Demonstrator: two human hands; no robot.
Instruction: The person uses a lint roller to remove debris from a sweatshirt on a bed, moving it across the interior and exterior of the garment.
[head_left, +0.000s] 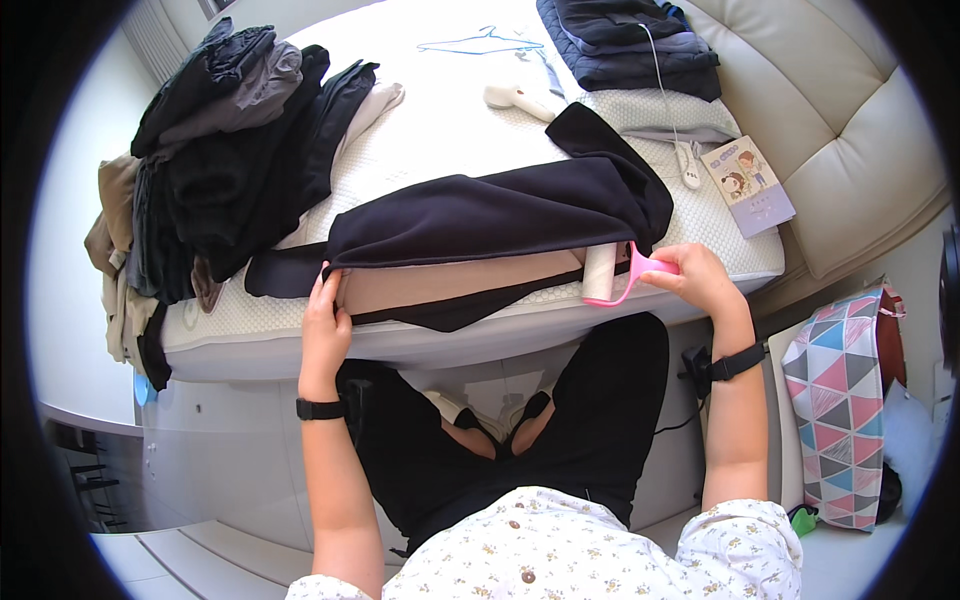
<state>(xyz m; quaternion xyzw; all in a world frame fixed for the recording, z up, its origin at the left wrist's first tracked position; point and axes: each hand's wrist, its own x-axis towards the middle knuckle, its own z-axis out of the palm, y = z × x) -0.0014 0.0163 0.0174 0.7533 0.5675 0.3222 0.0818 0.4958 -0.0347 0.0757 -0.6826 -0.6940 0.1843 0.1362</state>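
Observation:
A black garment with a beige lining lies across the near edge of the bed. At its left end, my left hand grips the edge of the cloth, thumb and fingers closed on it. My right hand is wrapped round the pink handle of a lint roller. The white roll rests at the right end of the lining, just inside the upper layer of cloth. One dark sleeve-like part stretches away at the far right.
Dark and beige clothes are heaped on the bed's left. Farther back lie a blue hanger and a white handheld appliance. Right are folded dark clothes, a corded controller, a booklet and, lower, a triangle-patterned bag.

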